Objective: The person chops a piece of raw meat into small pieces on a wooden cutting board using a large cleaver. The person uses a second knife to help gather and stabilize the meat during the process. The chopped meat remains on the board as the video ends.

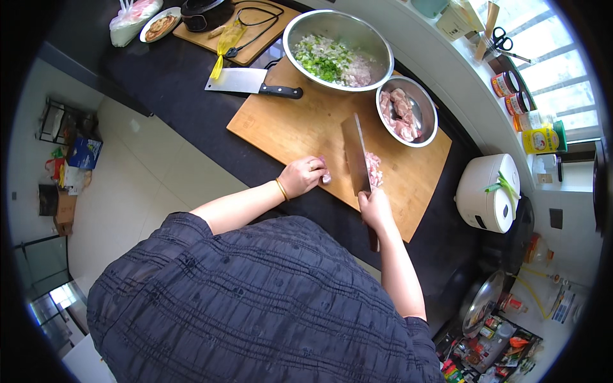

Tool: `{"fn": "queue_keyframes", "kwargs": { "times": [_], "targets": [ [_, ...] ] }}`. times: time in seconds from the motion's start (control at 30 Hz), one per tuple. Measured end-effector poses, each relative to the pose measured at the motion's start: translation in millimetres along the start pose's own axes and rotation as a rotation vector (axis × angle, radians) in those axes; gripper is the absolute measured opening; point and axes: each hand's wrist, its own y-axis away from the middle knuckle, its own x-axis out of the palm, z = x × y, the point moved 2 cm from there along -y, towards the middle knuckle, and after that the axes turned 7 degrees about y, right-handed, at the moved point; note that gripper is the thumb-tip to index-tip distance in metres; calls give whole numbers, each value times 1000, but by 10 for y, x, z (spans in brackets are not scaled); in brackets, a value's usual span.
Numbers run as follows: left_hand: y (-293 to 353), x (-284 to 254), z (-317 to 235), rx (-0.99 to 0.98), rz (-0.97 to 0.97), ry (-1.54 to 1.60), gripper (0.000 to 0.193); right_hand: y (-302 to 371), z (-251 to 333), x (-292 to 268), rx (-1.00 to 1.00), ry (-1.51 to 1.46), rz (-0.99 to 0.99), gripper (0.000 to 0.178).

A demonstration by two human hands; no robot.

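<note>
Main board (pixel 412 172): on the worktop (pixel 166 76), at centre.
Left bowl (pixel 368 39): at the main board's far edge, chopped greens (pixel 318 60) inside.
Right bowl (pixel 428 116): on the main board's far right, just beside the left bowl, meat pieces (pixel 401 113) inside.
Nearer cleaver (pixel 356 153): over mid-board, diced meat (pixel 373 168) just right, meat chunk (pixel 326 178) to the left.
Farther cleaver (pixel 237 80): left of the left bowl, handle over the main board's corner.
Plate (pixel 174 11): far left, between bag (pixel 121 33) and second board (pixel 193 37).
Rice cooker (pixel 482 195): right of the main board, spring onion (pixel 507 187) on top.

Pink meat (pixel 374 171), tan board (pixel 306 131), gold bracelet (pixel 281 189), dark line-patterned shirt (pixel 255 300)
</note>
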Motion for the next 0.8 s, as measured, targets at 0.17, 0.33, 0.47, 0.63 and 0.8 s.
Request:
{"fn": "queue_keyframes", "kwargs": {
  "times": [0.17,0.33,0.47,0.63,0.8],
  "targets": [
    [-1,-96,-43,28,-23,-32,23,246,105,68,-65,27,64,20],
    [45,24,30,22,48,-45,22,299,152,113,-85,93,74,20],
    [67,73,82,45,60,-79,19,275,151,131,-81,162,102,20],
    [48,86,81,32,11,-27,19,212,99,219,-153,219,51,20],
    [48,86,83,35,-21,-2,20,110,187,189,-151,197,94,18]
  ]
}}
